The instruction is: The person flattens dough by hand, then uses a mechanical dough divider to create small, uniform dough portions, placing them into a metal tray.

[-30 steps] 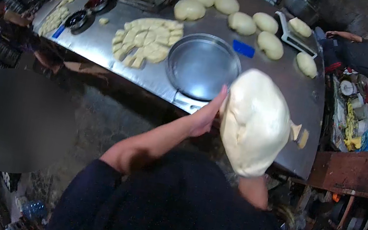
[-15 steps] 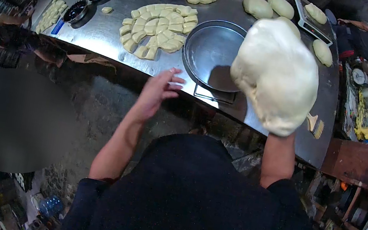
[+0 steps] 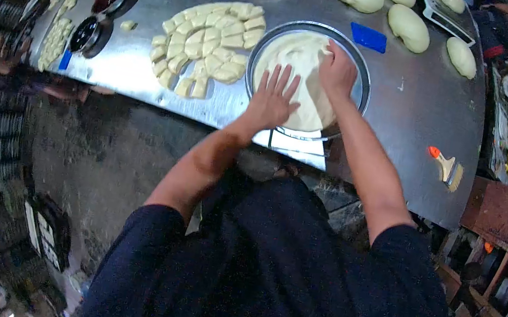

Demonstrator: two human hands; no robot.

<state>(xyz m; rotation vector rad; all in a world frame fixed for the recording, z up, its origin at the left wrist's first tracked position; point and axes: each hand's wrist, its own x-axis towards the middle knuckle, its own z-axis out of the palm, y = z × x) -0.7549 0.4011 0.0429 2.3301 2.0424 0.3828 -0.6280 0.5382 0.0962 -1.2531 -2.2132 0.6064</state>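
At centre, the left hand (image 3: 271,102) lies on the dough sheet (image 3: 308,97) with fingers spread; the right hand (image 3: 338,72) curls its fingers at the sheet's upper right, whether pinching it I cannot tell. The sheet lies inside a round metal pan (image 3: 366,88). A brush (image 3: 447,169) lies at right, cut dough pieces (image 3: 203,42) left of the pan, a blue scraper (image 3: 368,37) beyond its upper right rim, and dough balls (image 3: 409,28) along the top.

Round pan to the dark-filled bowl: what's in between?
From the pan outward: a spread of cut dough pieces, then one small dough piece nearer the bowl, with bare metal tabletop around it. Head view shows it.
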